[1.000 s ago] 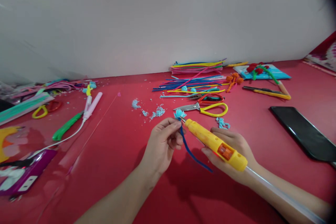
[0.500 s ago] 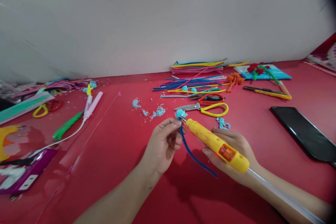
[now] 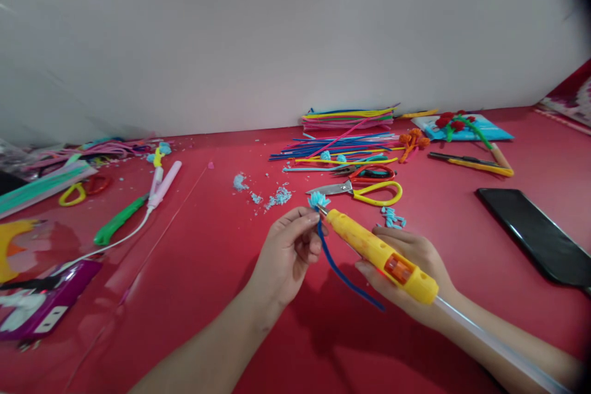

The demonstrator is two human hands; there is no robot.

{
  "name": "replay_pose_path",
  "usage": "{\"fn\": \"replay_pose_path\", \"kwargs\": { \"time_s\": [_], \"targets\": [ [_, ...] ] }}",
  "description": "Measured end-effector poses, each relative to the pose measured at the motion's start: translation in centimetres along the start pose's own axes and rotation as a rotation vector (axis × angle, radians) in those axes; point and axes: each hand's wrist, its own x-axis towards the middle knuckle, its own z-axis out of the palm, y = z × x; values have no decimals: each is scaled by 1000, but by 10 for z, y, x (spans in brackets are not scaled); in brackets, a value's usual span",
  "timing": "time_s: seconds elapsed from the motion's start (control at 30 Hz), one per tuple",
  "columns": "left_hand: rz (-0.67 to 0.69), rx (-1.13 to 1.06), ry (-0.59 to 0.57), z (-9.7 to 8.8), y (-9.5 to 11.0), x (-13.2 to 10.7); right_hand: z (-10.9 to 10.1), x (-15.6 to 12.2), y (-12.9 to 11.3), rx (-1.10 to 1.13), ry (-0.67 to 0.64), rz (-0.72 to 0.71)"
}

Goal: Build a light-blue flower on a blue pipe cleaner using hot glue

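Between its thumb and fingers, my left hand (image 3: 289,249) pinches a dark blue pipe cleaner (image 3: 340,277) just under the light blue fuzzy flower (image 3: 318,200) at its top. The stem's free end curves down to the right. My right hand (image 3: 410,265) is wrapped round a yellow hot glue gun (image 3: 381,252), with a clear glue stick (image 3: 494,338) running out of its back. The gun's metal nozzle touches or nearly touches the flower's base; I cannot tell which. Light blue cut pieces (image 3: 392,218) lie just beyond my right hand.
Yellow-and-red-handled scissors (image 3: 364,191) lie beyond the flower, near blue fluff scraps (image 3: 278,197). Bundled pipe cleaners (image 3: 348,118) rest by the white wall. To the right is a black phone (image 3: 535,234). On the left are a pink corded tool (image 3: 164,184) and a purple power strip (image 3: 58,301).
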Motion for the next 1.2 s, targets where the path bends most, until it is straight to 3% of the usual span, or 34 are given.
{"fn": "replay_pose_path", "kwargs": {
  "time_s": [0.43, 0.67, 0.8, 0.93, 1.03, 1.2],
  "targets": [
    [151, 218, 66, -2, -3, 5, -3, 4, -7, 98, -71, 197],
    [300, 284, 145, -5, 8, 9, 3, 6, -3, 74, -166, 326],
    [235, 276, 65, -5, 11, 7, 12, 5, -3, 59, -349, 414],
    [138, 294, -6, -2, 7, 3, 10, 9, -5, 39, -445, 347],
    [122, 306, -30, 0, 5, 2, -4, 18, 8, -151, -452, 344],
    [109, 310, -108, -2, 4, 3, -29, 30, 42, -419, -411, 516]
  ]
}}
